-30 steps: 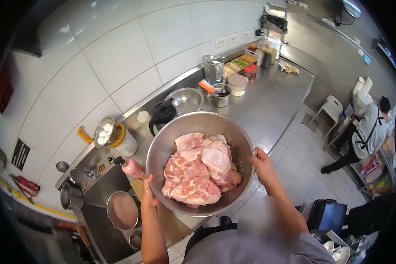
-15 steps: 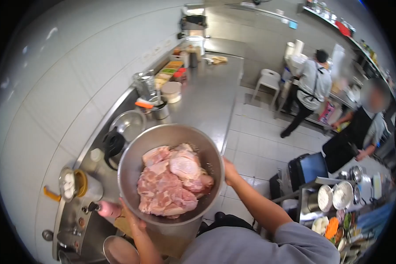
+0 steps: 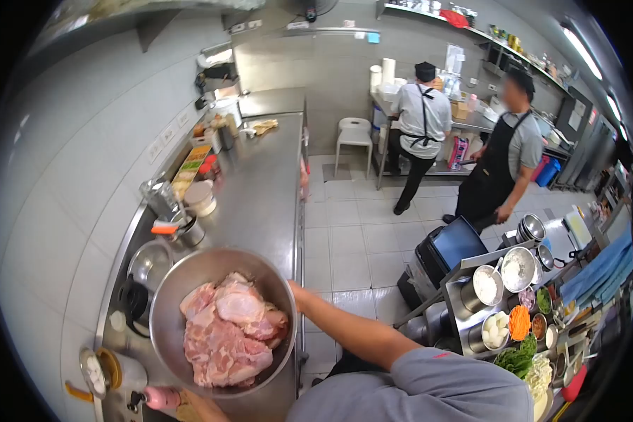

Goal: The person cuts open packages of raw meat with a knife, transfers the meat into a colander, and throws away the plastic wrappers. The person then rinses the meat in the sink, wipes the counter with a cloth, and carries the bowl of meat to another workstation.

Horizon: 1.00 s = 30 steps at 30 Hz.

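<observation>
A large steel bowl (image 3: 163, 316) with perforated sides holds several pieces of raw meat (image 3: 228, 337), pinkish with pale skin. My right hand (image 3: 297, 297) grips the bowl's right rim, its fingers partly hidden behind the metal. At the bottom edge of the view, my left hand (image 3: 202, 406) is against the bowl's lower left side, mostly hidden below it. The bowl is held over the near end of the steel counter (image 3: 260, 190).
Along the wall are an empty bowl (image 3: 150, 264), a black jug (image 3: 132, 301), a pink bottle (image 3: 160, 398) and a tray of ingredients (image 3: 192, 163). Two people (image 3: 422, 119) (image 3: 503, 155) stand across the aisle. A black bin (image 3: 451, 246) and ingredient pans (image 3: 487, 285) are right.
The view has swung right, and the bowl now appears lower and farther left, still in both hands. The second person and the right-hand station have come into fuller view.
</observation>
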Each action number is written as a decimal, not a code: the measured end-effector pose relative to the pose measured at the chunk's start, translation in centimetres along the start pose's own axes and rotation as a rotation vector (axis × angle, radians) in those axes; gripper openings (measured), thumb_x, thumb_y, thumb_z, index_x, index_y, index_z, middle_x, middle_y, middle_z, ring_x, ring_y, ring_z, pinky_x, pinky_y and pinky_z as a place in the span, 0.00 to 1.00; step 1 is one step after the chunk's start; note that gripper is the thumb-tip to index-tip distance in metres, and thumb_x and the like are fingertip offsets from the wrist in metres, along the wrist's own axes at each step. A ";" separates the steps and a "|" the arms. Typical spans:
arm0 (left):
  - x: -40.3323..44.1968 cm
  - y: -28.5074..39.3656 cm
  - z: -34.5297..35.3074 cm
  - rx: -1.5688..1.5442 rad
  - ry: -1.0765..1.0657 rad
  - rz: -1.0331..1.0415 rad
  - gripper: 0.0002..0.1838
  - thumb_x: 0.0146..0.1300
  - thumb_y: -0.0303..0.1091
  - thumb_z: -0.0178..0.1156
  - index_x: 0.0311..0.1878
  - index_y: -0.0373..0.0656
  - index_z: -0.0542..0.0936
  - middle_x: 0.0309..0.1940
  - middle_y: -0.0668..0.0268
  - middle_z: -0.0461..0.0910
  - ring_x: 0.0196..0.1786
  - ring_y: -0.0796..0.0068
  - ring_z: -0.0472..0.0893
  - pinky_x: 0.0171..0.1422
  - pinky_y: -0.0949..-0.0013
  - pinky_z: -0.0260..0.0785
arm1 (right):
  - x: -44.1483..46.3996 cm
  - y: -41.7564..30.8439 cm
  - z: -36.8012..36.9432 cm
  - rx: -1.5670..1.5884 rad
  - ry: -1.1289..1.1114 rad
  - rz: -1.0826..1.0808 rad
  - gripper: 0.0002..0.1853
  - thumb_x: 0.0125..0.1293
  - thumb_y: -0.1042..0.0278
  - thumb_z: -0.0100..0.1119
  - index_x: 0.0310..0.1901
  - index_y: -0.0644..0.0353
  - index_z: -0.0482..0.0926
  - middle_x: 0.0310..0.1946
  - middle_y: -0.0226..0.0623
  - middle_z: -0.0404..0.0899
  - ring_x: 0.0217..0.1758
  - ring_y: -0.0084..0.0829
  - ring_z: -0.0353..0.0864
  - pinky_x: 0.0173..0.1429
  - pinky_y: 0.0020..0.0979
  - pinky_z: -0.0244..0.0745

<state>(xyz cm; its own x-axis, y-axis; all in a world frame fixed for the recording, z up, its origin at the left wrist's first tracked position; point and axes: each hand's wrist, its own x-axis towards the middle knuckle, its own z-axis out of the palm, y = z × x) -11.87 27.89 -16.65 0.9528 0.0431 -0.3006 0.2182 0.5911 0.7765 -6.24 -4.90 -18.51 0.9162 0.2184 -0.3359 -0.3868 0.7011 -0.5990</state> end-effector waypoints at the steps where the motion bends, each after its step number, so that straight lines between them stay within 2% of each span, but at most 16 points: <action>1: 0.2 -0.4 0.6 0.006 -0.003 -0.016 0.29 0.75 0.52 0.52 0.69 0.40 0.70 0.65 0.57 0.75 0.62 0.60 0.78 0.68 0.58 0.73 | -0.2 -0.4 0.2 0.007 -0.007 -0.006 0.20 0.72 0.58 0.61 0.54 0.66 0.82 0.48 0.39 0.85 0.46 0.29 0.86 0.53 0.32 0.82; 9: 4.0 -5.7 8.5 0.052 0.006 -0.091 0.29 0.75 0.52 0.52 0.69 0.40 0.70 0.64 0.57 0.75 0.62 0.60 0.78 0.67 0.57 0.73 | -1.2 -3.9 -1.6 0.069 -0.010 -0.028 0.20 0.71 0.57 0.61 0.54 0.66 0.82 0.48 0.39 0.85 0.46 0.28 0.85 0.54 0.32 0.82; 13: 6.6 -8.7 13.7 0.087 -0.002 -0.117 0.29 0.75 0.51 0.52 0.69 0.40 0.70 0.64 0.57 0.75 0.62 0.60 0.78 0.67 0.57 0.73 | -0.9 -9.0 -3.4 0.018 0.062 -0.023 0.22 0.71 0.56 0.61 0.56 0.66 0.81 0.49 0.39 0.85 0.47 0.28 0.85 0.54 0.31 0.82; 15: 8.1 -10.2 16.5 0.094 -0.011 -0.132 0.29 0.75 0.51 0.52 0.69 0.40 0.70 0.64 0.57 0.75 0.62 0.60 0.78 0.67 0.57 0.73 | -2.1 -13.5 -2.7 0.112 -0.013 -0.033 0.22 0.73 0.57 0.60 0.58 0.67 0.79 0.50 0.38 0.84 0.47 0.27 0.85 0.54 0.30 0.82; 19: 11.0 -13.6 23.8 0.120 -0.089 -0.178 0.29 0.75 0.51 0.52 0.69 0.40 0.70 0.64 0.57 0.75 0.62 0.60 0.78 0.67 0.57 0.73 | -2.3 -19.2 -6.1 0.198 -0.044 -0.100 0.22 0.75 0.57 0.56 0.60 0.66 0.78 0.52 0.37 0.83 0.49 0.27 0.84 0.55 0.30 0.81; 21: 12.4 -15.3 27.4 0.143 -0.127 -0.206 0.29 0.75 0.51 0.52 0.69 0.40 0.70 0.64 0.57 0.75 0.62 0.60 0.78 0.67 0.57 0.73 | -3.2 -22.3 -7.8 0.150 0.011 -0.253 0.22 0.77 0.55 0.53 0.61 0.63 0.77 0.53 0.36 0.83 0.51 0.28 0.84 0.56 0.32 0.81; 24: 14.0 -18.3 32.9 0.184 -0.206 -0.251 0.29 0.75 0.51 0.52 0.69 0.40 0.70 0.64 0.57 0.75 0.62 0.60 0.78 0.67 0.57 0.73 | -4.7 -26.6 -11.7 0.140 0.016 -0.317 0.23 0.77 0.52 0.51 0.63 0.60 0.76 0.55 0.36 0.82 0.52 0.28 0.83 0.58 0.33 0.81; 30: 18.5 -25.4 45.3 0.278 -0.413 -0.386 0.28 0.75 0.51 0.52 0.69 0.40 0.70 0.64 0.56 0.75 0.62 0.60 0.78 0.67 0.57 0.73 | -7.0 -34.1 -21.4 0.196 0.192 -0.466 0.25 0.78 0.50 0.49 0.64 0.60 0.76 0.58 0.37 0.80 0.55 0.30 0.83 0.60 0.34 0.80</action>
<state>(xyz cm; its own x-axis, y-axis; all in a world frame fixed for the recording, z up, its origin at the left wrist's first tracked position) 9.76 -22.85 -16.83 0.7853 -0.4792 -0.3919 0.5563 0.2686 0.7864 -1.73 -44.90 -11.26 0.9434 -0.2607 -0.2048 0.0995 0.8120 -0.5752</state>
